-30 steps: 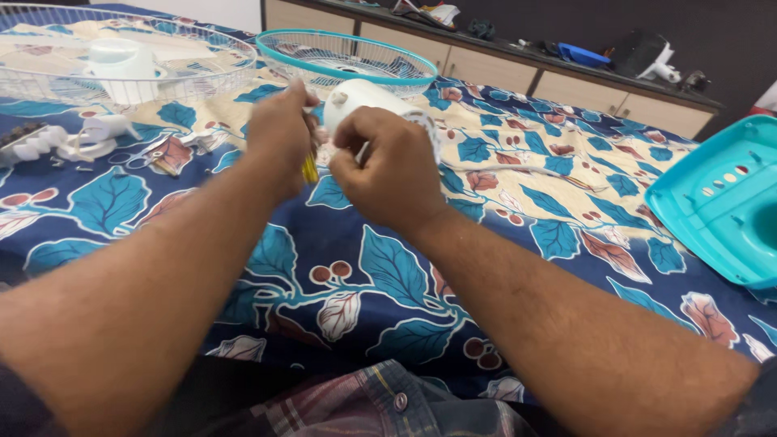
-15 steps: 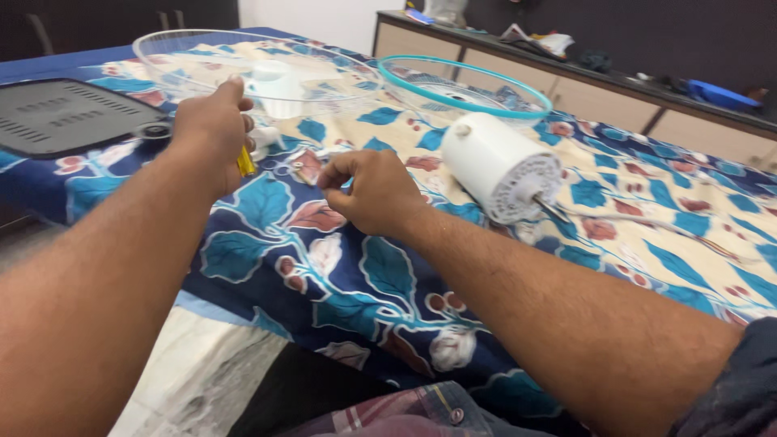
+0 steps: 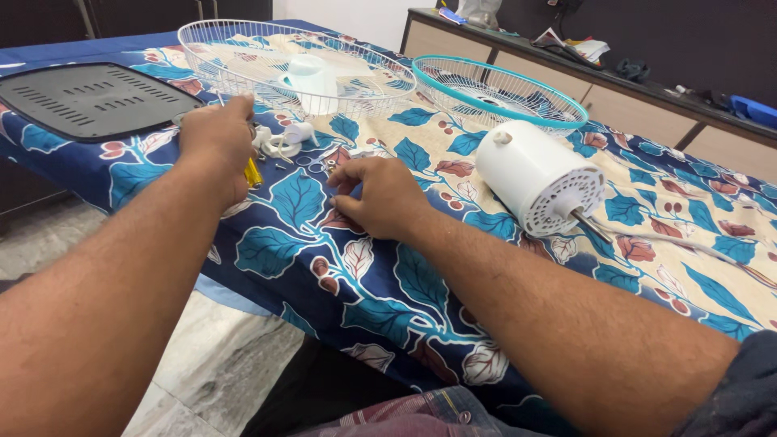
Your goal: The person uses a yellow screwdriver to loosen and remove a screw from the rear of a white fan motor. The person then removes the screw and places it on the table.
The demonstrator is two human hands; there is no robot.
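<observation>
Since half a second ago: right hand (image 3: pixel 387 197) has slid left, off near the white fan motor housing (image 3: pixel 541 178), toward loose screws (image 3: pixel 317 164); fingers curled, tips pinching at the leaf-print cloth (image 3: pixel 307 259), likely picking up a screw; left hand (image 3: pixel 217 142) closed around a yellow-handled screwdriver (image 3: pixel 253 171), near the table's left edge; white grille (image 3: pixel 295 69), teal-rimmed grille (image 3: pixel 498 93), dark base plate (image 3: pixel 85 99) parked behind.
</observation>
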